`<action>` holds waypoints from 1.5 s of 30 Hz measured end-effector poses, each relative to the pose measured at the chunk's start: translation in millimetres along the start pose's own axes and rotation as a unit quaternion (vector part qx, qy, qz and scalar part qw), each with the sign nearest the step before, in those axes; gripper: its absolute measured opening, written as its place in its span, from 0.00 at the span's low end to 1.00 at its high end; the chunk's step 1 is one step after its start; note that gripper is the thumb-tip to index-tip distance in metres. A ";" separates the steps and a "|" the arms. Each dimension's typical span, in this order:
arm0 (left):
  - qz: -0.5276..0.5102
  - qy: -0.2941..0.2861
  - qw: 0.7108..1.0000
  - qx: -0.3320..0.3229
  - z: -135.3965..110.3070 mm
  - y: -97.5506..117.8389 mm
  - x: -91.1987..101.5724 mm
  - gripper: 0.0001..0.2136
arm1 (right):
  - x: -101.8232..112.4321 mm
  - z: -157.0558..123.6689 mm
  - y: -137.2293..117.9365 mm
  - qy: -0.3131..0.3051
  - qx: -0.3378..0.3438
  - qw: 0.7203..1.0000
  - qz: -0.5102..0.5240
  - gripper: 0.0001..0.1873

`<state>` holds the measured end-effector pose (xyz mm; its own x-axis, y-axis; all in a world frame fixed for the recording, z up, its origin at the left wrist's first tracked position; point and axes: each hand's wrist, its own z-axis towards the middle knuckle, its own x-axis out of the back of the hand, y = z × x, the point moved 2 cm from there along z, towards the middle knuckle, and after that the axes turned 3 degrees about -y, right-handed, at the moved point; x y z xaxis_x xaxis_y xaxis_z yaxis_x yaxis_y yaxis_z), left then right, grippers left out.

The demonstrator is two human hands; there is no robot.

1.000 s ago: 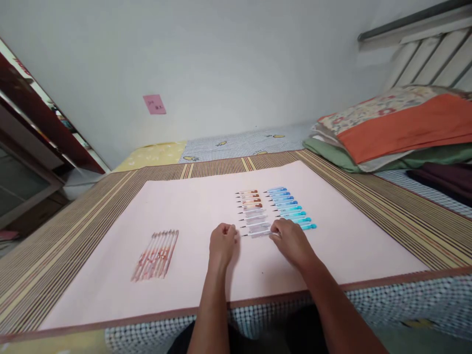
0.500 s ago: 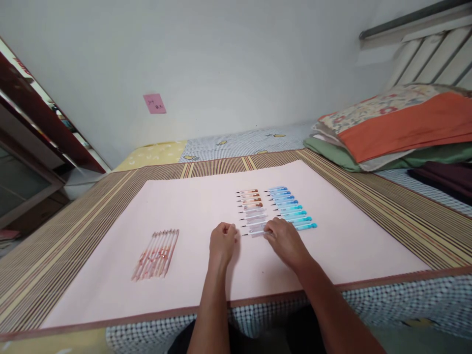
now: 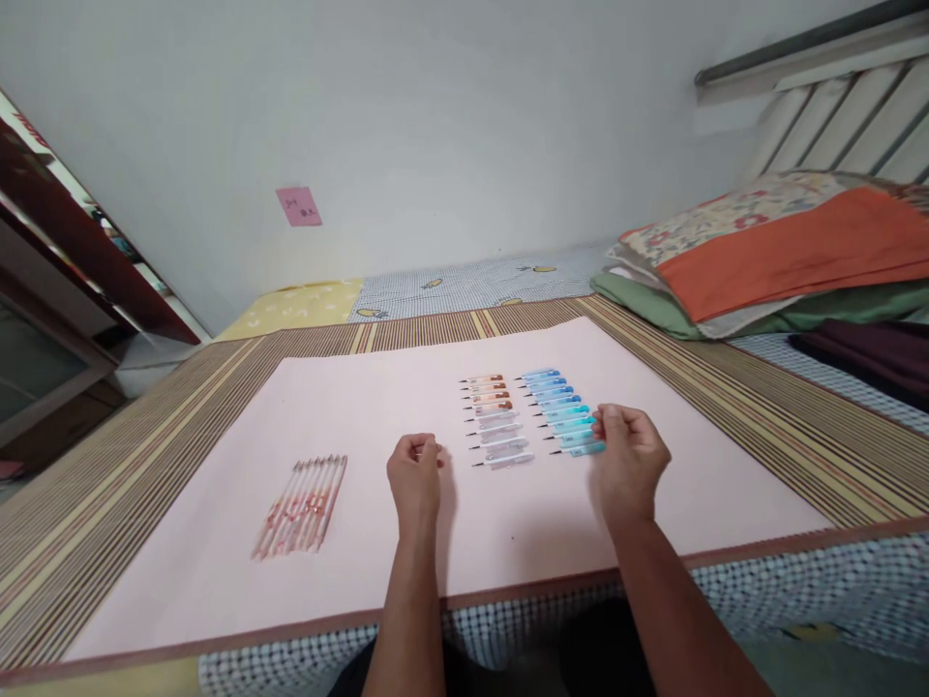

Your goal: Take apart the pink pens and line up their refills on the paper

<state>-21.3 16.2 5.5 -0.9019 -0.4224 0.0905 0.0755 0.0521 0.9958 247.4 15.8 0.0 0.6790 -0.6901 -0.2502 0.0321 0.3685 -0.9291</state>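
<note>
Two columns of slim pens lie on the pale pink sheet [image 3: 348,387], dark tips pointing left. The nearer-left column has brown-ended pens [image 3: 488,394] at the back and clear-ended pens [image 3: 500,445] at the front. Beside it are blue pens [image 3: 548,382] and turquoise pens [image 3: 577,436]. My left hand [image 3: 416,474] is curled closed just left of the columns, holding nothing I can see. My right hand [image 3: 630,465] is raised over the right ends of the turquoise pens, thumb and fingers pinched together; nothing shows between them, and it hides some pen ends.
A row of pink-patterned pens [image 3: 301,508] lies side by side on the sheet's left. Under the sheet is a striped mat [image 3: 174,416]. Folded bedding and an orange pillow [image 3: 798,257] are stacked at the back right. A pink note [image 3: 298,206] sticks to the wall.
My right hand has left the front clear-ended pen and moved right and up to the turquoise pens' ends. My left hand has drawn slightly left, away from the pen tips.
</note>
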 end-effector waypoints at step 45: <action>0.334 -0.143 0.878 -0.311 -45.2 -24.6 -66.8 0.31 | -17.4 -14.2 37.1 -0.104 -0.067 0.991 -0.056 0.18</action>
<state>56.3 2.2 -24.3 -0.6304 -0.2369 0.7393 0.7666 -0.3403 0.5446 226.4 32.6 -34.0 0.8134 -0.5738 -0.0960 0.0270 0.2020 -0.9790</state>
